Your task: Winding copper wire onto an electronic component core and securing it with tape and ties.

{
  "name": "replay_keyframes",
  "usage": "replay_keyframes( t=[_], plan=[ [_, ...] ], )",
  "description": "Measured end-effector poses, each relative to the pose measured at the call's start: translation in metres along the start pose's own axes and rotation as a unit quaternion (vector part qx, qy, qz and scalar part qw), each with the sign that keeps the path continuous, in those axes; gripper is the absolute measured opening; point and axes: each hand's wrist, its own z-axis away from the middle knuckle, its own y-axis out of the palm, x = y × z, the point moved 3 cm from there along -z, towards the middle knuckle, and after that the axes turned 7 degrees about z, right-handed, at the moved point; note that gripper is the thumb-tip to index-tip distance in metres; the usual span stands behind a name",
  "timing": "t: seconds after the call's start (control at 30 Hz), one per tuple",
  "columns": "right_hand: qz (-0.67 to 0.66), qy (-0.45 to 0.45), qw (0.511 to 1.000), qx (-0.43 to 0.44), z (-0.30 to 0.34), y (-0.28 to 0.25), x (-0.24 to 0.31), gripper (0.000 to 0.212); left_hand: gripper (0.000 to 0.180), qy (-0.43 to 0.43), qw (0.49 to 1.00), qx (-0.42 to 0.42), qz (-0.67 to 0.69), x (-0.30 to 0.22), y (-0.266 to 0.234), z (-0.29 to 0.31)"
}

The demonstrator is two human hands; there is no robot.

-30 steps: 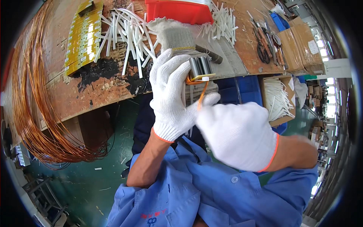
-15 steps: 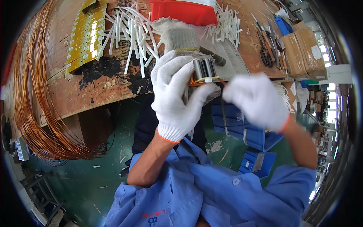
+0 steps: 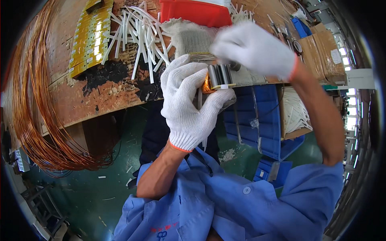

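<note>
My left hand [image 3: 187, 100], in a white knit glove, is closed around a copper-wound coil [image 3: 220, 76]. Dark grey bars stand side by side in the coil, with a pale yellow plate along their near end. Orange-brown wire shows between the bars and my left fingers; the thumb presses near the plate. Just beyond the coil and to its right is my gloved right hand [image 3: 253, 50], smeared by motion. Its fingers look curled together, and whatever they hold cannot be made out. Behind the coil lies a grey cloth-wrapped block [image 3: 193, 42] on the bench.
White tubes [image 3: 140, 38] lie loose beside a yellow taped strip [image 3: 91, 40]. A red bin [image 3: 195, 12] stands at the back. Copper wire [image 3: 42, 108] hangs over the bench's left edge. Blue bins [image 3: 253, 116] and a box of white tubes [image 3: 295, 110] sit below right; hand tools lie far right.
My right hand has swung up and leftward, from right of the coil to beyond it. The wire strand seen between them no longer shows. My left hand keeps its hold, almost still.
</note>
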Motion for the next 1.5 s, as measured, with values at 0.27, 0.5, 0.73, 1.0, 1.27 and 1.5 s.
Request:
replay_keyframes(
  t=[0.27,0.5,0.73,1.0,1.27,1.5],
  plan=[
    [0.29,-0.075,0.942,-0.148,0.118,0.076,0.117,0.021,0.075,0.1,0.994,0.038,-0.024,-0.007,0.005,-0.004],
    [0.347,-0.278,0.875,-0.192,0.018,0.01,0.107,0.024,0.059,-0.067,0.991,0.111,0.03,0.004,0.014,0.03],
    [-0.103,-0.063,0.993,-0.013,0.004,0.006,-0.005,0.036,0.043,0.023,0.999,0.022,-0.007,-0.002,-0.001,-0.004],
    [0.27,-0.032,0.943,-0.193,0.125,0.075,0.104,0.015,0.087,0.118,0.989,0.055,-0.064,-0.009,0.003,-0.008],
    [0.274,-0.217,0.935,-0.055,0.003,-0.002,0.102,0.022,0.048,-0.116,0.985,0.129,0.023,0.019,0.009,0.044],
    [0.198,-0.206,0.951,-0.122,0.023,0.011,0.102,0.017,0.047,-0.008,0.998,-0.019,-0.054,0.024,-0.007,0.026]
  ],
)
